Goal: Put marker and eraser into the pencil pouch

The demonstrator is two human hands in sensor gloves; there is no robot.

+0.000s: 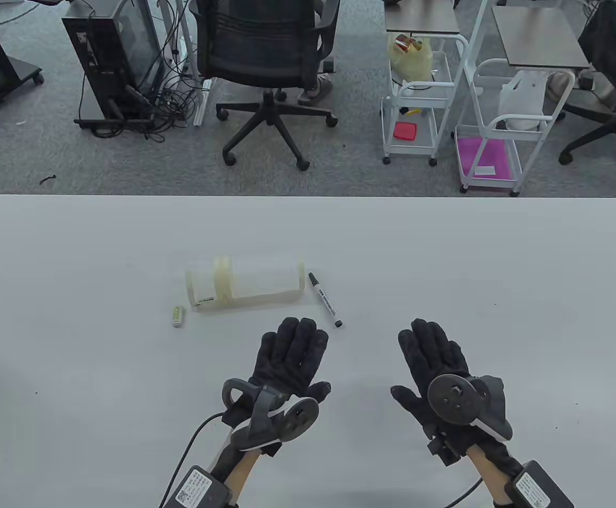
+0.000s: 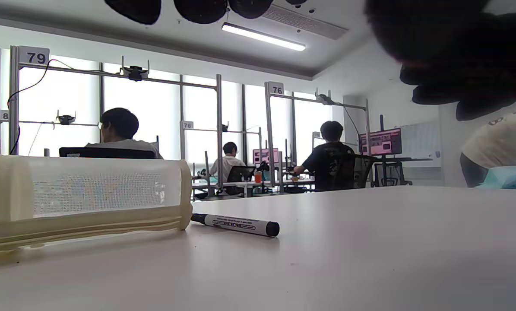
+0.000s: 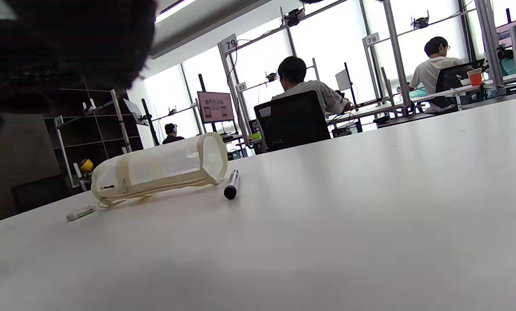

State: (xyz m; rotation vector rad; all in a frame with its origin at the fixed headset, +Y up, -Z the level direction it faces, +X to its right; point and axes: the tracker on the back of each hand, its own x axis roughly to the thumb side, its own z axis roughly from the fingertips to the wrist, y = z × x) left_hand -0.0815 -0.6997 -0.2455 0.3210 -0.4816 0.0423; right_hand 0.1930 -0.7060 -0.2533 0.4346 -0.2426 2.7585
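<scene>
Left wrist view crops the pencil pouch at its left edge.

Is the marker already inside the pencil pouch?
No. In the table view the marker lies on the table just right of the pencil pouch, outside it.

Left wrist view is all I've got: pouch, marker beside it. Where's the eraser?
Observer: The eraser lies just off the pouch's left end, apart from it.
Operator: Either hand holding anything?
Observer: No. The left hand and right hand are both empty, fingers extended, on the person's side of the pouch.
Operator: Which hand is nearer the marker?
Observer: The left hand. In the table view, the marker's near end lies just past its fingertips, slightly to their right.
</scene>
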